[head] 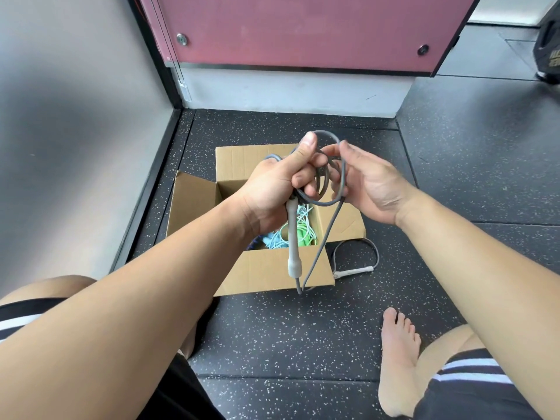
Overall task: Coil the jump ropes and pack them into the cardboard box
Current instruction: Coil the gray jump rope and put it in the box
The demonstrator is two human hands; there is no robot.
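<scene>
My left hand point(281, 183) grips a bundle of grey jump rope loops point(325, 189) above the open cardboard box point(266, 274). One grey handle point(293, 247) hangs down from that fist. My right hand point(363, 183) pinches the rope at the top of the coil with thumb and fingertips. A loose strand runs down past the box's front flap to the floor, where the second handle point(353, 271) lies to the right of the box. Inside the box lie green and light-blue coiled ropes point(291, 234).
The box stands on a dark speckled rubber floor point(303, 338), near a grey wall on the left and a pink panel point(303, 28) behind. My bare foot point(397, 359) and both knees are at the bottom. A dark bag point(548, 47) sits far right.
</scene>
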